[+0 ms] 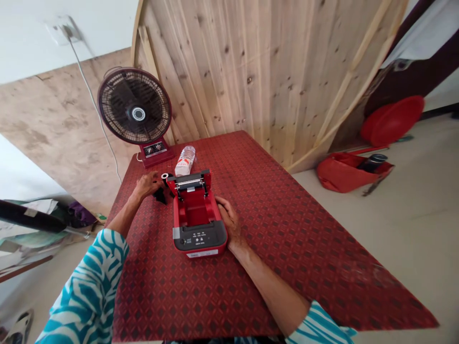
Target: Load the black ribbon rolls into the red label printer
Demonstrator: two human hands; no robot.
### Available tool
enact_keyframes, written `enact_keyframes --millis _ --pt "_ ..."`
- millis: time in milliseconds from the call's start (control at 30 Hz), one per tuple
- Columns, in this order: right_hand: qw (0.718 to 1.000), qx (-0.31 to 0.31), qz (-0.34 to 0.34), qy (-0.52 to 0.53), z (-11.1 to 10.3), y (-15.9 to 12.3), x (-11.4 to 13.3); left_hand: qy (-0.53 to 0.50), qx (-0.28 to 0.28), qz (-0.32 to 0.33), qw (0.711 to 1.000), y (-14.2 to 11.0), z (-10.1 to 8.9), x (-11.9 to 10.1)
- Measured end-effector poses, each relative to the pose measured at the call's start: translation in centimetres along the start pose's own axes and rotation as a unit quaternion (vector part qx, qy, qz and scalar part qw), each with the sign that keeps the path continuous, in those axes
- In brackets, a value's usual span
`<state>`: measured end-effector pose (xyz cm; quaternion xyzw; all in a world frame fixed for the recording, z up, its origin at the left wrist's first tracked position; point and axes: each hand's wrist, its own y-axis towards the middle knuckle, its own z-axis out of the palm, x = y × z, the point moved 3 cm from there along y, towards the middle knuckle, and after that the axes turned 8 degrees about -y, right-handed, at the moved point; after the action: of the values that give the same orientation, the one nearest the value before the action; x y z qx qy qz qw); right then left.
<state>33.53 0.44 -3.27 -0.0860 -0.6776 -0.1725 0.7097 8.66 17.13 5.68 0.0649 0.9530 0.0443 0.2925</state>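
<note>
Opened, not yet closed, the red printer [199,228] is braced by unclenched right hand [230,222]; alongside, left hand [147,184] is curled, grip unclear.

One table [272,215] bears one printer [200,239]. Two hands: one left hand [146,185] left of the printer, one right hand [231,222] at its right; beyond it, one clear bottle [184,163], one fan [135,107], two knobs [149,150].

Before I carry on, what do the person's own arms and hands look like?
The left sleeve and right sleeve match: white with wavy, leaf-like teal streaks, both ending well short of the wrist. The left hand and right hand are bare, with no gloves and no watch in sight. Any rings are too small to tell.
</note>
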Motion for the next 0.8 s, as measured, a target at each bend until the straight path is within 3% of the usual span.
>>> enact_keyframes --millis 133,233,333,500,667,800 --pt "1.000 0.002 -0.005 -0.002 0.1 0.1 0.1 0.011 0.022 -0.003 1.000 0.9 1.2 -0.9" --pt "1.000 0.000 -0.014 -0.006 0.1 0.1 0.2 -0.003 0.010 -0.001 1.000 0.5 1.0 -1.0" --pt "1.000 0.002 -0.014 -0.005 0.1 0.1 0.2 -0.039 -0.029 0.003 0.999 -0.6 -0.6 -0.7" --pt "1.000 0.002 -0.012 0.001 0.2 0.2 -0.1 -0.274 -0.083 0.055 0.957 -4.6 -5.0 -0.4" --pt "1.000 0.000 -0.011 0.015 0.4 0.6 -0.8 -0.350 -0.015 0.039 0.936 -10.0 -7.9 -2.4" --pt "1.000 0.005 -0.019 0.021 0.6 0.5 -0.7 -0.336 0.083 0.083 0.934 -13.1 -7.4 -5.8"
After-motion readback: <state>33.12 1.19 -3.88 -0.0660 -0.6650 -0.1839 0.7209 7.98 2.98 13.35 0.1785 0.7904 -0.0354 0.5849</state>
